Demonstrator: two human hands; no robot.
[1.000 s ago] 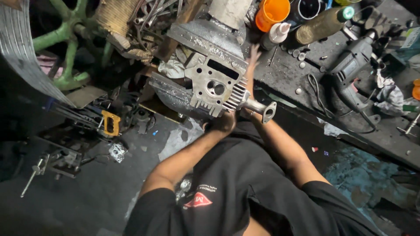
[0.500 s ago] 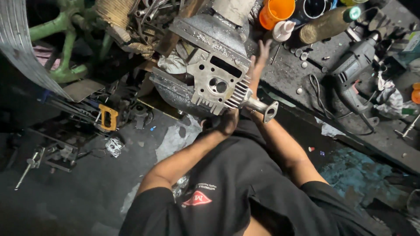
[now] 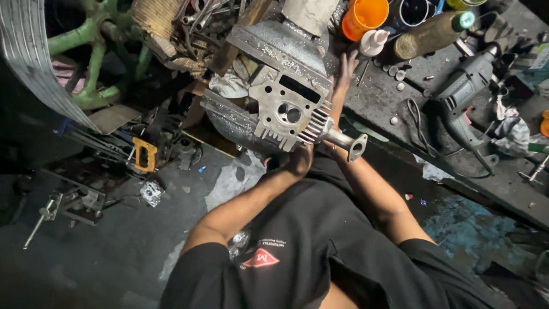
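At bench edge, head view: one grey finned engine cylinder head (image 3: 289,109) is sitting centre frame, tilted, resting against a larger rough-cast housing (image 3: 240,120) behind it. One short intake pipe with a flange (image 3: 350,143) is sticking out from its right side.

Left hand (image 3: 297,161) is cupping the underside of the cylinder head, fingers curled under the fins and mostly hidden. Right hand (image 3: 345,71) is lying open, fingers spread, flat against the far right side of the casting, next to the bench.

Two bare forearms are running up from a black T-shirt (image 3: 297,257) at the bottom.

Workbench (image 3: 457,166) on the right is carrying one electric drill (image 3: 466,94) with its cord trailing, one orange cup (image 3: 365,16), one white squeeze bottle (image 3: 374,41) and one brass-coloured cylinder with a green cap (image 3: 432,33). Several small bolts are lying loose near the drill.

Left side: one green cast frame (image 3: 97,63), one yellow-handled tool (image 3: 144,154) on the dark floor.
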